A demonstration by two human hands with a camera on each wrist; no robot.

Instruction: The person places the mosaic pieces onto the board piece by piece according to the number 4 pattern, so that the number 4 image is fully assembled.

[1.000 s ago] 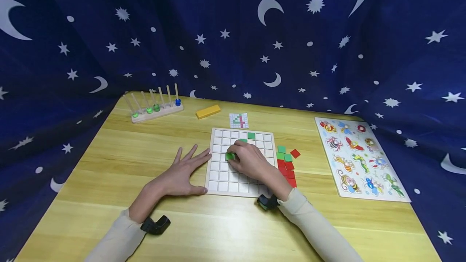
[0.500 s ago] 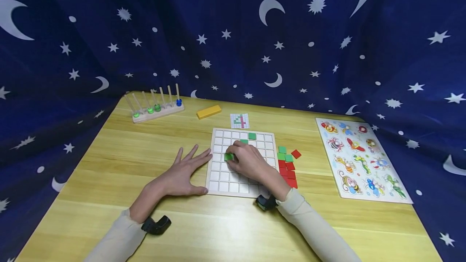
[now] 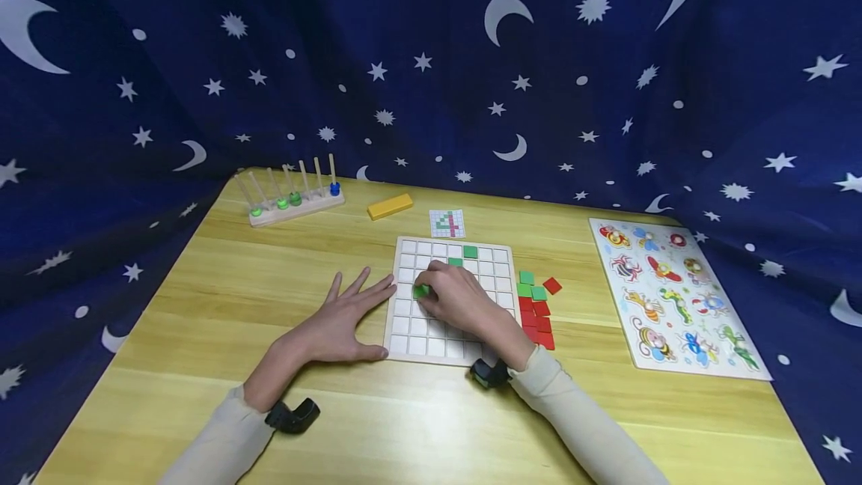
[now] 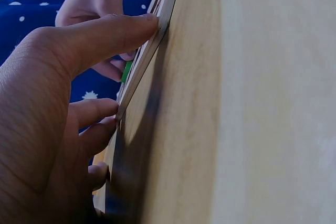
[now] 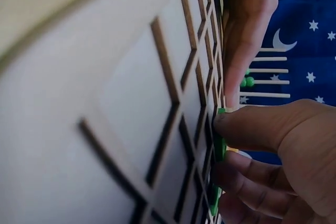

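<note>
A wooden grid board with white cells lies in front of me in the head view. My right hand pinches a green square tile between thumb and fingers, low over the cells on the board's left side. In the right wrist view that tile is right at the grid surface. Two more green tiles sit in cells farther up, one in the top row and another partly behind my hand. My left hand lies spread on the left, its thumb and fingertips at the board's edge, as the left wrist view confirms.
Right of the board lie several loose green tiles and red tiles. Behind it is a small pattern card showing a green and red 4. A yellow block, a peg rack and an insect puzzle board stand farther out.
My right hand has moved a little to the left across the board with the green tile. The left hand has stayed at the board's edge. The head view has shifted slightly.
</note>
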